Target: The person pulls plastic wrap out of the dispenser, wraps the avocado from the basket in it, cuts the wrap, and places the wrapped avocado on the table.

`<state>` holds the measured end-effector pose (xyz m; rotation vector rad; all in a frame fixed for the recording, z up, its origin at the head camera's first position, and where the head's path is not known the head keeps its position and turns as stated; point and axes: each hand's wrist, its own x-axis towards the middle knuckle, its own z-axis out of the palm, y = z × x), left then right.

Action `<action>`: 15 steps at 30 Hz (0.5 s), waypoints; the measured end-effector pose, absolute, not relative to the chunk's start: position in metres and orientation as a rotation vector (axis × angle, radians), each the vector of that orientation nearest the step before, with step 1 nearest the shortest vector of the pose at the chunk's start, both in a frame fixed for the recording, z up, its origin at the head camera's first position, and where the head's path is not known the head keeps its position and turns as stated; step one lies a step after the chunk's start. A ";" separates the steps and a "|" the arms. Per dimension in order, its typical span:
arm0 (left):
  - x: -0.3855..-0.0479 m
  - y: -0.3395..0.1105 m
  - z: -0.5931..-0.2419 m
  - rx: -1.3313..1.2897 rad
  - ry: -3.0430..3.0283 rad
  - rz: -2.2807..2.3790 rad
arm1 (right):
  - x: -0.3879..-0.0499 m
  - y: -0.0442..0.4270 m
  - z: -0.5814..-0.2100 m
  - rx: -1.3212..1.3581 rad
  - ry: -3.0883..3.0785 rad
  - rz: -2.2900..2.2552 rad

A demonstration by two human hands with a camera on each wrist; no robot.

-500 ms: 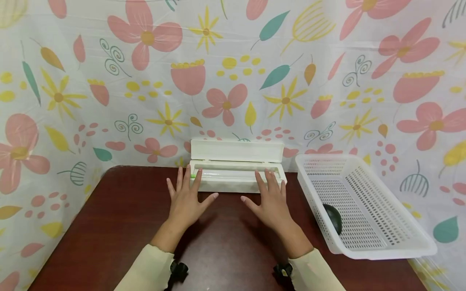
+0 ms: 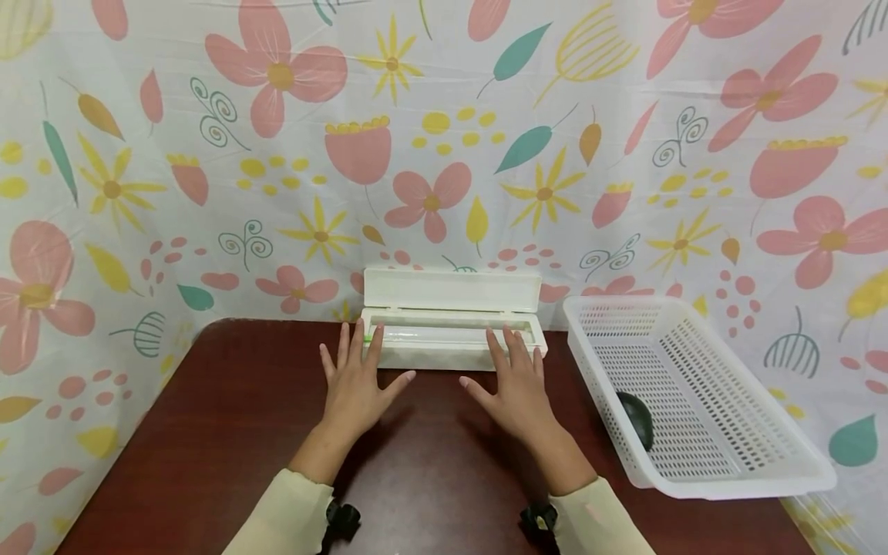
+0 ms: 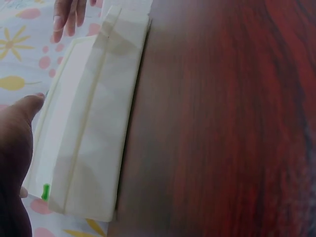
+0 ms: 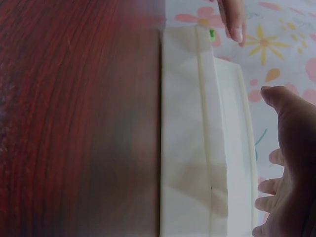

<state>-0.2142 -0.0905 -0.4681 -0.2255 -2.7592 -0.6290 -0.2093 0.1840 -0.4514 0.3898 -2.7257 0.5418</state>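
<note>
A long white box (image 2: 437,357) stands at the table's back edge, its lid (image 2: 451,290) raised against the curtain. Inside lies a pale roll (image 2: 437,334) with a bit of green at its left end. My left hand (image 2: 354,393), fingers spread, is at the box's left end; my right hand (image 2: 516,397), spread likewise, is at its right end. Neither holds anything; whether the fingertips touch the box I cannot tell. The left wrist view shows the box front (image 3: 106,113) beside the left hand (image 3: 15,138), and the right wrist view shows it (image 4: 185,128) beside the right hand (image 4: 296,153).
On the right of the dark red table (image 2: 229,432) stands a white perforated basket (image 2: 701,385) with a dark green rounded object (image 2: 636,420) at its left wall. A flower-patterned curtain (image 2: 430,92) hangs behind the table.
</note>
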 end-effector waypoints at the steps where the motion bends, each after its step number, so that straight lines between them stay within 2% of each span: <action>1: -0.214 -0.090 -0.468 -0.223 -2.755 -0.635 | -0.210 0.184 -0.451 0.392 -2.726 0.550; 15: -0.223 -0.089 -0.471 -0.243 -2.605 -0.763 | -0.221 0.200 -0.454 0.348 -2.620 0.676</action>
